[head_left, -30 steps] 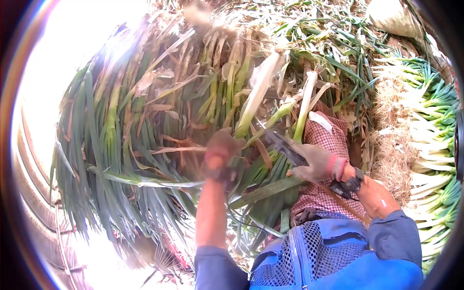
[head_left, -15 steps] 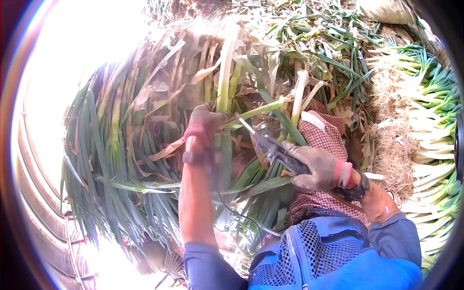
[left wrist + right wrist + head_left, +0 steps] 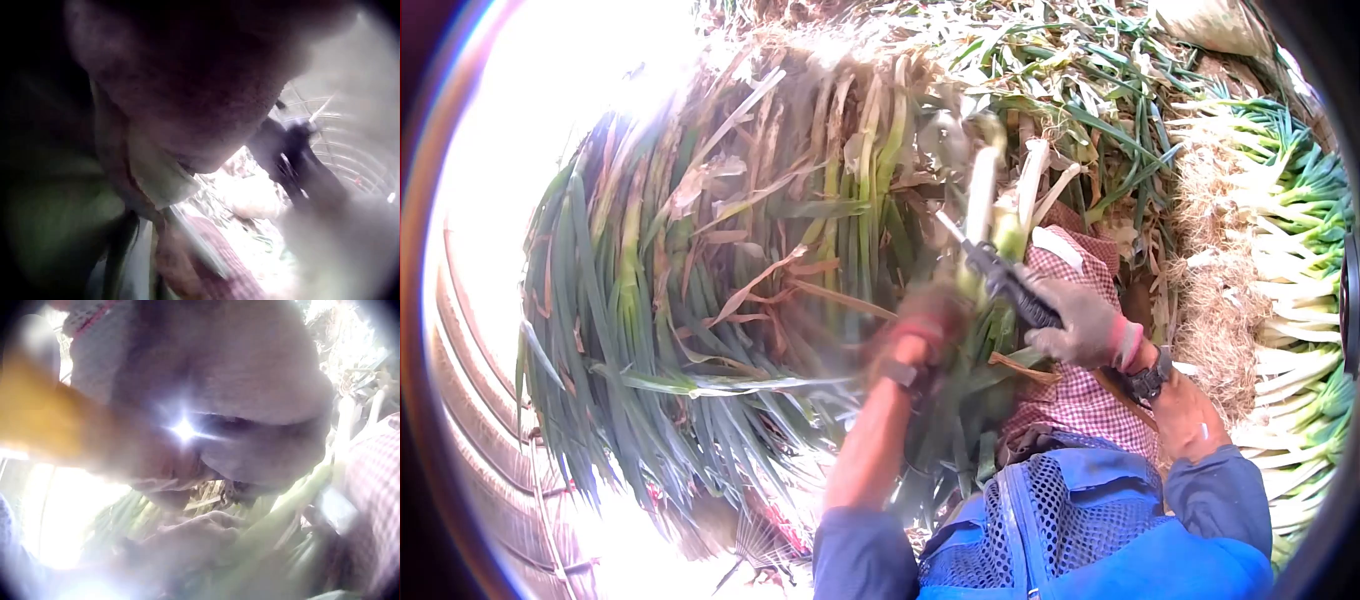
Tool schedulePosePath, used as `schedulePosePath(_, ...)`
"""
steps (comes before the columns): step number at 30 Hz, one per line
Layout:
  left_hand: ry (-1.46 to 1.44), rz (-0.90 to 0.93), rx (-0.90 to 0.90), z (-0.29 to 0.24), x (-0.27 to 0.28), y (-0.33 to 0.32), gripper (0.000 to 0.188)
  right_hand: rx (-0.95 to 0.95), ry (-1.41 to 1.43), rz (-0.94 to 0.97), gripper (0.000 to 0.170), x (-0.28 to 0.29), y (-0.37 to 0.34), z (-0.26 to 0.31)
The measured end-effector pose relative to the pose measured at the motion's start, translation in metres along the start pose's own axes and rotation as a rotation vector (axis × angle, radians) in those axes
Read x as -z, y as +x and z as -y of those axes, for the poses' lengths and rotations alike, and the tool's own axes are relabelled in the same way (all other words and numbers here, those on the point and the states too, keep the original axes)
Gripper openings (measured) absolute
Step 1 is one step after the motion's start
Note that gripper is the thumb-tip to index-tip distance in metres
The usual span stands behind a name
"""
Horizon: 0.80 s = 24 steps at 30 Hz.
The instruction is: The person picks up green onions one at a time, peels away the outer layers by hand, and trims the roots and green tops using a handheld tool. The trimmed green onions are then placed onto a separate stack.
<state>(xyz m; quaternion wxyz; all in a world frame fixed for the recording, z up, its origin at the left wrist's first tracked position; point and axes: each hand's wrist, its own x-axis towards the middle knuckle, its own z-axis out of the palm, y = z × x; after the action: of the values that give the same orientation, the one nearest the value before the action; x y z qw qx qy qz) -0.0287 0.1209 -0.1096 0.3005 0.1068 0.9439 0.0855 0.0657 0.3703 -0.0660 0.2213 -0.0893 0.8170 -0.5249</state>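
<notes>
The left hand (image 3: 928, 318), gloved and blurred, grips the green part of a leek (image 3: 982, 195) whose pale end points up. In the left wrist view the gloved hand (image 3: 187, 94) is dark, with a pale green leaf piece (image 3: 159, 178) beneath it. The right hand (image 3: 1082, 325), also gloved, holds a black-handled tool (image 3: 1012, 288) with its thin light tip pointing up and left, close beside that leek. The right wrist view shows the right glove (image 3: 250, 369) large and curled; glare hides much of the tool.
A large heap of leafy leeks (image 3: 630, 270) spreads on the left. Upright pale stalks (image 3: 1030, 180) stand beside checkered cloth (image 3: 1090, 385). Leeks with roots (image 3: 1290, 330) line the far right. Loose leaves and a pale sack (image 3: 1205, 25) lie at the top.
Over the last half second the left hand has moved right and down with the leek, closer to the right hand. The right hand and tool have shifted slightly right.
</notes>
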Motion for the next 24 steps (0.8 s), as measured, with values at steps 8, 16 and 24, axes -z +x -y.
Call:
schedulePosePath(8,-0.652,-0.167,-0.051,0.029,-0.016,-0.025,0.028,0.121,-0.213,-0.19,0.089,-0.018,0.065,-0.015)
schedulePosePath(16,0.141,-0.874,0.148,0.174,0.038,0.051,0.029,0.08,-0.134,-0.16,0.091,-0.046,0.101,0.005)
schedulePosePath(24,-0.048,-0.847,0.047,0.149,0.048,0.069,0.03,0.021,-0.164,-0.112,0.084,-0.058,0.151,0.017)
